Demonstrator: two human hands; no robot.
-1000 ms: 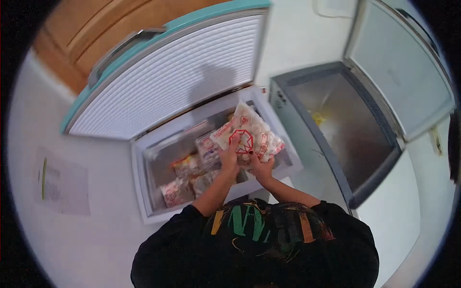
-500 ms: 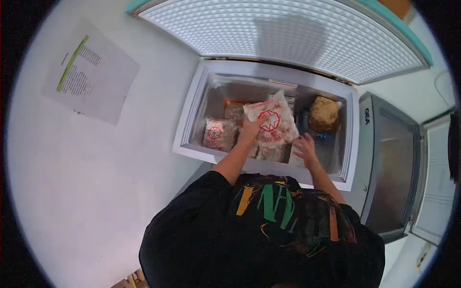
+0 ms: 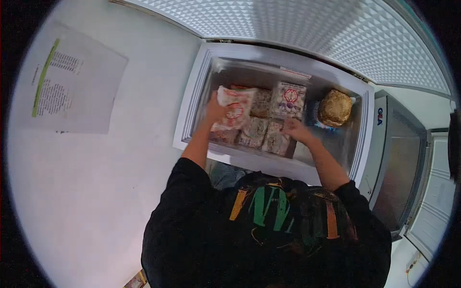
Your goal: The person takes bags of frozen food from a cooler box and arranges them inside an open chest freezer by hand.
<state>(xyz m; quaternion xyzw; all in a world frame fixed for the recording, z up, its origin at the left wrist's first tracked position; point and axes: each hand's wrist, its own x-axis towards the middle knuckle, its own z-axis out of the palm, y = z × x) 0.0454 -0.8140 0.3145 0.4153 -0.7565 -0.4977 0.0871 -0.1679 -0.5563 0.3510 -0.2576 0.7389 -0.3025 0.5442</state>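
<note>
At the left inside the chest freezer [image 3: 274, 168], my left hand [image 3: 216, 111] is closed on the edge of a whitish plastic food bag [image 3: 234, 109] with a red printed emblem. The bag is tilted and slightly blurred, over other packs. My right hand [image 3: 296, 130] hovers at the front middle with loosely bent fingers and nothing visible in them. Below it lies a frosty pack [image 3: 276, 139], with another frosty pack [image 3: 252, 133] beside it. Behind my right hand lies a pack with a red emblem [image 3: 290, 98]. A brownish pack [image 3: 260, 102] sits left of that one.
A round brown wrapped lump [image 3: 334, 108] rests at the freezer's right on something blue. The raised lid [image 3: 307, 29] stands behind. To the right is a grey GEA appliance [image 3: 401, 158]. A printed sheet [image 3: 77, 81] is on the white surface at left.
My left hand has carried the emblem bag from the middle to the left side, uncovering the packs beneath. My right hand has shifted slightly left and up. The camera view has moved too.
</note>
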